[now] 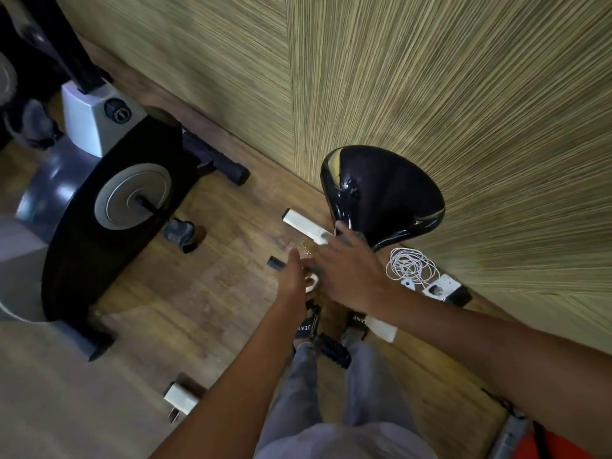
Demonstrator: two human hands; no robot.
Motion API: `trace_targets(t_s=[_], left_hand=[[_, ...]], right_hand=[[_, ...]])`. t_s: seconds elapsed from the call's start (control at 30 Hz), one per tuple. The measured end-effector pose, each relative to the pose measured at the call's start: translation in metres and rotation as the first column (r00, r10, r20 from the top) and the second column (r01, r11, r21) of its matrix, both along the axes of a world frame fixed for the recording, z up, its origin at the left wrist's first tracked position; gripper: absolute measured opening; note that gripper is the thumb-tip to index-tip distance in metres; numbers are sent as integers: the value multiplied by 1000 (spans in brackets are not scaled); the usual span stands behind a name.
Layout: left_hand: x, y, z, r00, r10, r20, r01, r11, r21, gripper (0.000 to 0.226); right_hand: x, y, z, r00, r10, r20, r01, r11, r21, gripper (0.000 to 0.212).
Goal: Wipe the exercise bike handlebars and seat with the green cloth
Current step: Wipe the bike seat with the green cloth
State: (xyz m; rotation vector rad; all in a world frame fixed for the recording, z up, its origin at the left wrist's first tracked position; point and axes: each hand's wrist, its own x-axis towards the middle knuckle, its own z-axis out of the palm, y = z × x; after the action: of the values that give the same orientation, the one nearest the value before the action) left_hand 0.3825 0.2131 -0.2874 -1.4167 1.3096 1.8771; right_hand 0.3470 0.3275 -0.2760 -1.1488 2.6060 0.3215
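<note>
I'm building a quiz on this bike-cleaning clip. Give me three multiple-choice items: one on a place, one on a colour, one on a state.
1. Where does the white cable lie?
A. on the seat
B. on the floor by the wall
C. over the flywheel

2. What colour is the seat?
A. black
B. red
C. white

3. How do the two hands stand?
A. both grip the handlebars
B. both rest on the seat top
C. both reach forward below the seat, no green cloth to be seen

Answers:
1 B: the coil lies on the wooden floor at the wall's foot.
2 A: its glossy surface is black.
3 C: the left hand and right hand stretch out together, fingers loose, and no cloth shows.
</note>
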Motion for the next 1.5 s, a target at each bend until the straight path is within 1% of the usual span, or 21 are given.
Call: trace_targets(t_s=[0.07, 0.17, 0.3, 0.33, 0.4, 0.47, 0.5, 0.57, 0.63, 0.7, 0.77, 0.87, 0.93, 1.0, 1.07, 1.1, 1.17, 1.23, 1.3, 1.4, 1.5], left_hand=[[-5, 0, -2, 995, -72, -76, 59, 986, -155, 44], [-19, 3, 5, 978, -124, -167, 87, 973, -216, 38], [-30, 14, 9, 945, -246, -215, 198, 955, -221, 40], [-32, 17, 8, 935, -287, -208, 237, 943, -235, 44], [-37, 25, 3, 902, -369, -225, 308, 914, -266, 46], [-42, 35, 6, 856, -461, -235, 364, 859, -360, 41], [-43, 39, 6, 829, -510, -229, 391, 821, -415, 42], [-41, 45, 2, 800, -563, -208, 423, 774, -471, 46], [-38, 48, 4, 814, -540, -215, 412, 797, -443, 51], [-37, 52, 4, 841, -494, -219, 380, 829, -410, 57], [-36, 57, 7, 856, -474, -204, 359, 831, -424, 58], [-33, 60, 8, 863, -467, -193, 348, 827, -441, 67], [-32, 59, 6, 868, -463, -181, 359, 836, -416, 80], [-33, 58, 5, 859, -482, -173, 385, 831, -401, 74], [-33, 57, 7, 849, -493, -191, 393, 830, -396, 67], [-31, 57, 8, 846, -489, -214, 387, 838, -384, 63], [-28, 53, 8, 870, -440, -222, 350, 869, -350, 55], [-26, 49, 7, 896, -399, -192, 340, 898, -279, 62], [-27, 45, 10, 918, -358, -171, 329, 928, -176, 68], [-28, 42, 6, 935, -328, -132, 312, 941, -131, 67], [-29, 39, -4, 960, -265, -89, 262, 964, -48, 86]], right_hand=[[-18, 7, -5, 986, -131, -105, 121, 988, -95, 35], [-12, 9, -14, 939, -314, -137, 266, 921, -284, 43], [15, 11, -20, 791, -610, -50, 494, 684, -536, 51], [18, 11, -24, 686, -727, 31, 601, 542, -588, 55], [15, 2, -22, 333, -877, 347, 755, 27, -655, 62], [8, -14, -14, -14, -835, 550, 646, -428, -633, 65], [7, -21, -9, -101, -778, 620, 558, -560, -612, 62], [11, -28, -4, -130, -577, 806, 500, -740, -449, 54], [18, -27, -4, -174, -248, 953, 533, -837, -121, 47], [9, -14, -4, -261, -45, 964, 466, -881, 85, 48], [-13, 3, 1, -281, 43, 959, 351, -925, 144, 53], [-41, 25, 7, -231, 149, 962, 204, -959, 198, 54], [-55, 40, 5, -250, 35, 968, 167, -983, 78, 58], [-70, 60, -6, -354, -310, 882, 284, -935, -214, 64], [-92, 80, -2, -332, -664, 670, 616, -690, -379, 56], [-102, 86, 5, -231, -808, 541, 773, -491, -403, 53], [-130, 80, 19, 120, -938, 326, 927, -12, -376, 53], [-156, 60, 21, 425, -883, 197, 882, 356, -307, 55], [-175, 33, 19, 629, -760, 165, 773, 588, -240, 57], [-192, -1, 18, 833, -523, 180, 548, 823, -147, 60], [-187, -27, 17, 983, -176, 44, 175, 984, 19, 66]])
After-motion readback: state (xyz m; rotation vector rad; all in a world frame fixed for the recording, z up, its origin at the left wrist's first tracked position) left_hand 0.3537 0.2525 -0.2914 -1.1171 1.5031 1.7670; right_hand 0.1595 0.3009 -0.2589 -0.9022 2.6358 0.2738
